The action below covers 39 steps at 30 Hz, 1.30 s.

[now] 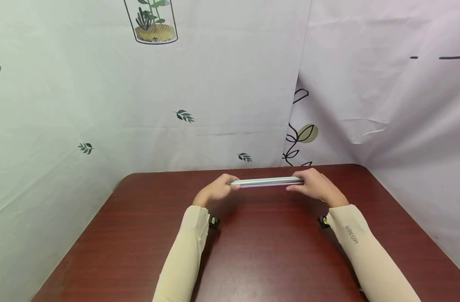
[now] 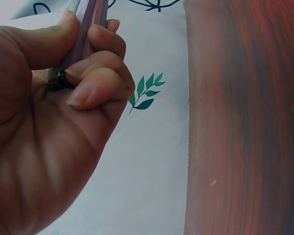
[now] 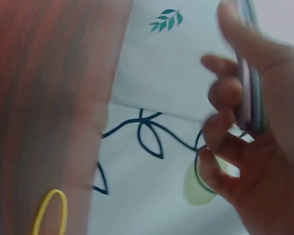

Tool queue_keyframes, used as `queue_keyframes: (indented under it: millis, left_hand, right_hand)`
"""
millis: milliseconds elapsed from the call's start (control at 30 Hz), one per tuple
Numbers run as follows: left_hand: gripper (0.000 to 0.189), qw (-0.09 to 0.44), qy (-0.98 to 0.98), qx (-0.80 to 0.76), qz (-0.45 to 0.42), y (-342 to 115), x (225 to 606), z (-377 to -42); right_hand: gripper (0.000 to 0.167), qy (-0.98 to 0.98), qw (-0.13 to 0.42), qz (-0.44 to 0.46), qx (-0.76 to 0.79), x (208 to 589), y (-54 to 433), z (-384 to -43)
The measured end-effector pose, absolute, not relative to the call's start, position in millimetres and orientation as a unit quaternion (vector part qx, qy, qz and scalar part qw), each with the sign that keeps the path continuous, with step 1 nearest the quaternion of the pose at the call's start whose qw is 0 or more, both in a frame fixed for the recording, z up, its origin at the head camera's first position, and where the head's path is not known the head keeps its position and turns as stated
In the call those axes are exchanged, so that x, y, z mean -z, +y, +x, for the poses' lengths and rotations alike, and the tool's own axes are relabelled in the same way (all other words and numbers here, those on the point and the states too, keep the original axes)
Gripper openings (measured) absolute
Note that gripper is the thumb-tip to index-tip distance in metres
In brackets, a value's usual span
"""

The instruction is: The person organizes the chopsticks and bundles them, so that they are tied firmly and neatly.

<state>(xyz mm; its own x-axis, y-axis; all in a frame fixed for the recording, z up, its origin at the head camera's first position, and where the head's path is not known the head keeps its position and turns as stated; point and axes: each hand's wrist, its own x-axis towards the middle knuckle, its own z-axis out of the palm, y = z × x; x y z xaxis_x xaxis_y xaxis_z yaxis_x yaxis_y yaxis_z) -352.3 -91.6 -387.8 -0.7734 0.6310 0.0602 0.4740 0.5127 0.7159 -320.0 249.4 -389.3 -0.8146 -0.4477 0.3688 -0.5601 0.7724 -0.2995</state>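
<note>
A long, slim bundle of straight pieces in pale white, purple, pinkish and grey lies crosswise between both hands, seen edge-on near the table's far side; its exact kind cannot be told. My left hand grips the left end between thumb and curled fingers. In the left wrist view, that hand has a small dark piece showing at the bundle's end. At the right end my right hand pinches the bundle, thumb on one side and fingers on the other. The right wrist view shows this hand blurred.
A dark red-brown wooden table lies under both arms. White cloth with printed leaves and jars hangs behind it and along the sides. Small dark devices sit at the wrists. A thin yellow loop shows low in the right wrist view.
</note>
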Motion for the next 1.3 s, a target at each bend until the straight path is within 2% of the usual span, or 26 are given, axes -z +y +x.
queue_keyframes:
  millis: [100,167,267,467,733,900,1133,1300]
  left_hand:
    - [0.024,0.103,0.857,-0.383,0.328,-91,387,-352]
    - [0.024,0.104,0.853,-0.387,0.334,-90,386,-352]
    - [0.024,0.100,0.851,-0.389,0.338,-89,384,-351]
    - [0.021,0.109,0.846,-0.410,0.323,-87,384,-348]
    - [0.018,0.124,0.834,-0.426,0.328,-87,380,-347]
    - [0.019,0.134,0.834,-0.426,0.326,-92,368,-348]
    - [0.021,0.067,0.874,-0.348,0.334,-89,349,-332]
    - [0.024,0.056,0.911,-0.242,0.328,-78,348,-322]
  right_hand:
    - [0.028,-0.931,0.228,0.276,-0.064,385,239,-316]
    - [0.021,-0.920,0.272,0.283,-0.008,384,230,-313]
    - [0.009,-0.901,0.319,0.292,0.025,387,216,-309]
    - [0.019,-0.874,0.405,0.265,0.049,407,196,-309]
    - [0.034,-0.856,0.445,0.257,0.050,414,187,-313]
    - [0.025,-0.842,0.471,0.258,0.052,403,185,-319]
    - [0.029,-0.821,0.494,0.285,0.033,393,188,-320]
    - [0.025,-0.803,0.512,0.305,0.029,399,198,-313]
